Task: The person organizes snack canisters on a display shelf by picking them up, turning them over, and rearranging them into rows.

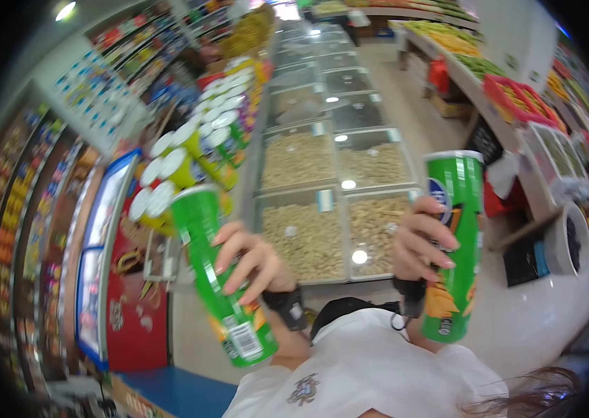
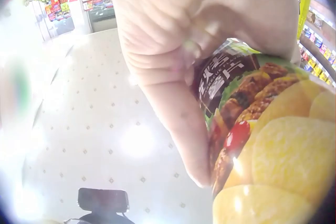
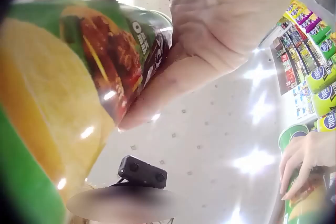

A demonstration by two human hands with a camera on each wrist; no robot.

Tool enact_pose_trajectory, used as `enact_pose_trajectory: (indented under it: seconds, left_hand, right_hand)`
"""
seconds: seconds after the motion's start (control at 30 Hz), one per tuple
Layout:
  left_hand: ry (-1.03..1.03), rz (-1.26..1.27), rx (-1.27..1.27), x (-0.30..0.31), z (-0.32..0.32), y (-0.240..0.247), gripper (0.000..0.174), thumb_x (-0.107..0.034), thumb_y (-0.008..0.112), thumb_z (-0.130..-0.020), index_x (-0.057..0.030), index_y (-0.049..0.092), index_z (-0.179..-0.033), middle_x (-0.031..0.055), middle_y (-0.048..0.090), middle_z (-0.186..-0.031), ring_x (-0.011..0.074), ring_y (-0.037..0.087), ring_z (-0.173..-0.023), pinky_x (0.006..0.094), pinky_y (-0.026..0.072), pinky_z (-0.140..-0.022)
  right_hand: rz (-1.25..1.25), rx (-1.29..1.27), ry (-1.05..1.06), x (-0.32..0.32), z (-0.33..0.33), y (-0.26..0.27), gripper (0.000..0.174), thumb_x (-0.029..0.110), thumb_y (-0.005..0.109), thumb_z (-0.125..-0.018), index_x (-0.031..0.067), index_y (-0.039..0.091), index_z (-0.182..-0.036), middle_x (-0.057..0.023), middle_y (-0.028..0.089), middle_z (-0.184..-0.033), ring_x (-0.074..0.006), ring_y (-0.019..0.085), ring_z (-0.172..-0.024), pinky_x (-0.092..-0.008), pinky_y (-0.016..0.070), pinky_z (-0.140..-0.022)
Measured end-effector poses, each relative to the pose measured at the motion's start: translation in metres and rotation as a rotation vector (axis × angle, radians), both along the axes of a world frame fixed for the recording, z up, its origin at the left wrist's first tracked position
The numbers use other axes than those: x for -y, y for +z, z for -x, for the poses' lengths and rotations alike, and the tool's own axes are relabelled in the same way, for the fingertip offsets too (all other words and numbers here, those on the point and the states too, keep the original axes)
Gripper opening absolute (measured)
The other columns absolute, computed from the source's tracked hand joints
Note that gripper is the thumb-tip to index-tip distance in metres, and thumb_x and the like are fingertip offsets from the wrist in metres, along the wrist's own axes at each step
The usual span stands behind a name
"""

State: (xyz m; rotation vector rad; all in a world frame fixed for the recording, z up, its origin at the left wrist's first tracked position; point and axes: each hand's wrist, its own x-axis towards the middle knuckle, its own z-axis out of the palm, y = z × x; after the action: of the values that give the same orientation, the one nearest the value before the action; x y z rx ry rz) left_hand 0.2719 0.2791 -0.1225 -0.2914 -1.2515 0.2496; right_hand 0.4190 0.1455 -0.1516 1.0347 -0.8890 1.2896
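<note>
Your left hand [image 1: 252,263] grips the tilted can [image 1: 214,279] and your right hand [image 1: 421,240] the upright can [image 1: 456,209], fingers wrapped round both; you seem mid-carry, so next pick a spot.

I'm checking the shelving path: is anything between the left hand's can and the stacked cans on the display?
Nothing visible. The left hand grips the tilted green can, its lid end right by the stacked cans, with no thing between them.

Left hand [image 2: 210,29] wrapped round a can [image 2: 273,150], one finger running down its side. Shelves [image 2: 321,50] right of the can, black box [image 2: 103,200] lower left.
</note>
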Motion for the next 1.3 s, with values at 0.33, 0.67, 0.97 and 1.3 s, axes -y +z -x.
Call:
enact_pose_trajectory:
  seconds: [0.33,0.67,0.97,1.3]
  left_hand:
    - [0.642,-0.307,-0.588,-0.037,0.098,-0.034,0.066,-0.035,0.067,-0.084,0.0011,0.034,-0.128,0.0152,0.051,-0.106,0.0314,0.061,-0.089,0.0445,0.0586,-0.061]
    - [1.445,-0.272,-1.603,-0.071,0.226,-0.069,0.076,-0.034,0.079,-0.075,0.0005,0.040,-0.131,0.0134,0.056,-0.118,0.0266,0.060,-0.106,0.0414,0.0504,-0.091]
    - [1.554,-0.176,-1.639,-0.113,0.247,-0.036,0.073,-0.027,0.078,-0.078,-0.0020,0.038,-0.134,0.0079,0.058,-0.116,0.0160,0.060,-0.098,0.0273,0.0509,-0.077]
    - [1.652,-0.445,-1.663,-0.179,0.278,-0.045,0.068,-0.001,0.080,-0.070,0.0000,0.044,-0.127,0.0097,0.059,-0.116,0.0189,0.059,-0.104,0.0349,0.0482,-0.093]
  right_hand:
    - [0.469,0.171,-0.180,-0.032,0.020,-0.013,0.073,0.040,0.067,-0.084,0.0013,0.032,-0.135,-0.0172,0.058,-0.101,-0.0338,0.064,-0.090,-0.0472,0.0582,-0.064]
    - [1.181,0.586,-0.773,-0.086,0.068,-0.015,0.068,0.003,0.076,-0.071,0.0001,0.043,-0.130,-0.0118,0.057,-0.120,-0.0227,0.056,-0.111,-0.0376,0.0464,-0.095]
    - [1.127,0.770,-1.116,-0.117,0.105,0.004,0.081,0.001,0.082,-0.065,-0.0006,0.039,-0.133,-0.0104,0.055,-0.121,-0.0200,0.055,-0.111,-0.0362,0.0464,-0.095]
    - [1.118,0.945,-1.318,-0.156,0.148,0.022,0.086,0.001,0.085,-0.062,-0.0016,0.038,-0.135,-0.0119,0.051,-0.130,-0.0218,0.051,-0.120,-0.0364,0.0422,-0.101]
